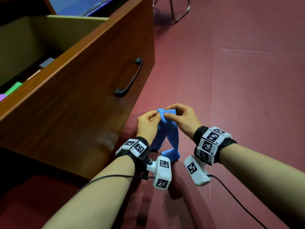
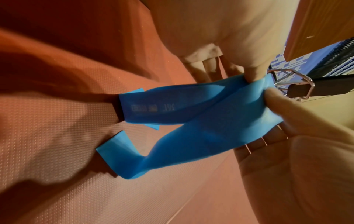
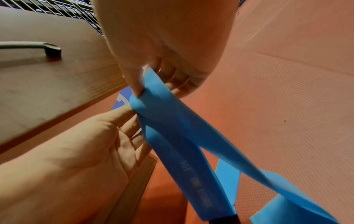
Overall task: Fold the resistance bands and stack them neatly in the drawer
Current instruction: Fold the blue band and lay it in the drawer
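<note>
Blue band, head view: band is up off the mat, pinched at its top by both hands, its lower loops trailing down to touch the mat.
Left hand, head view: left hand has fingers curled, thumb and fingertips nipping the band's top-left edge.
Right hand, head view: right hand is curled too, thumb and forefinger clamping the top-right edge, right beside the left.
Drawer, head view: drawer stands pulled out to the left of the hands, black handle on its front; a green band and a purple one lie inside.
Left wrist view: left hand has its thumb pressed onto the band with fingers behind it; right hand pinches from above. Faint print shows on one strand. The band's free end lies on the mat.
Right wrist view: right hand has its thumb tip down on the fold of the band; left hand meets it from below, fingertips on the same fold. Handle is at upper left.
</note>
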